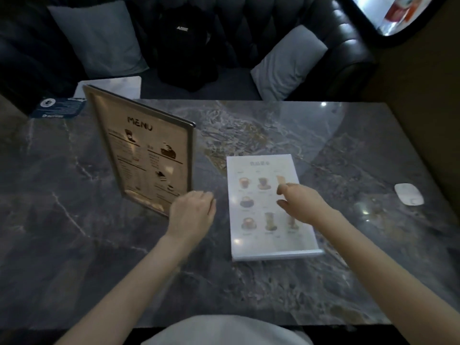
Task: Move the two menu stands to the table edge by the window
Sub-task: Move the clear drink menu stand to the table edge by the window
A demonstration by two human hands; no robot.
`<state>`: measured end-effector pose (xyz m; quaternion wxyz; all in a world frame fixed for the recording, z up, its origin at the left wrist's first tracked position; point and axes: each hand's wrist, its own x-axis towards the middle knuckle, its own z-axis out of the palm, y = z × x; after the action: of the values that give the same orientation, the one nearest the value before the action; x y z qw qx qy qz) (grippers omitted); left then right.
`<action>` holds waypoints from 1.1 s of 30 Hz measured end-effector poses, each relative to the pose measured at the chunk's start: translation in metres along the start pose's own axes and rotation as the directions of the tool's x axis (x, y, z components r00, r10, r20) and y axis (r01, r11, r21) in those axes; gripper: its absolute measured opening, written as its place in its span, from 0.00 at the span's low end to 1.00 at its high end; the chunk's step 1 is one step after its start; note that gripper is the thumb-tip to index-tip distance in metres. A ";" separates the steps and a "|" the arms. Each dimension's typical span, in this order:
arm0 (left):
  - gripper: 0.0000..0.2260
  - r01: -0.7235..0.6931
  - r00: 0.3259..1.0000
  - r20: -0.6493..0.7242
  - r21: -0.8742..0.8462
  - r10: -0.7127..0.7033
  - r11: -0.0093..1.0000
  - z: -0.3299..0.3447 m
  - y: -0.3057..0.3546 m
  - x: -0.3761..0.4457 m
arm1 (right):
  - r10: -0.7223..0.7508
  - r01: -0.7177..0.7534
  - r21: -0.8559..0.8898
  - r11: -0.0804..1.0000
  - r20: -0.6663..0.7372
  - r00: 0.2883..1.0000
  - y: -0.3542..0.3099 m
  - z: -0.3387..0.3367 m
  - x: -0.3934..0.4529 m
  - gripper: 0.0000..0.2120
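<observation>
Upright menu stand (146, 155) left of centre, flat menu stand (268, 207) beside it; left hand (190, 215) loosely curled at its base, right hand (302, 202) half-spread above, neither gripping; advise low, firm holds.

There is one view only, taken from the person's head at the near edge of the table (323, 282) and tilted steeply forward and down, so the marble top fills most of it. It sits close: both forearms run up from the bottom corners, and the white cloth at the person's front shows just under the near table edge. Beyond the far edge of the table the lens takes in the dark sofa (286, 26), and its wide angle bends the table's sides.
</observation>
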<state>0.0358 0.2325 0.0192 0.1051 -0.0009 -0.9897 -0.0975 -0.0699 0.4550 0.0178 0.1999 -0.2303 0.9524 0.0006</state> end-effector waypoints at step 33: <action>0.24 0.783 0.607 0.559 -0.295 -0.565 0.548 0.102 0.063 0.009 | 0.278 -0.404 0.713 0.573 0.295 0.914 0.080 0.057 -0.019 0.19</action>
<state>0.0069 0.3136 -0.0651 -0.1508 0.3410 -0.8428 -0.3881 -0.0685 0.5403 -0.0345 0.3448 0.0642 0.8711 -0.3436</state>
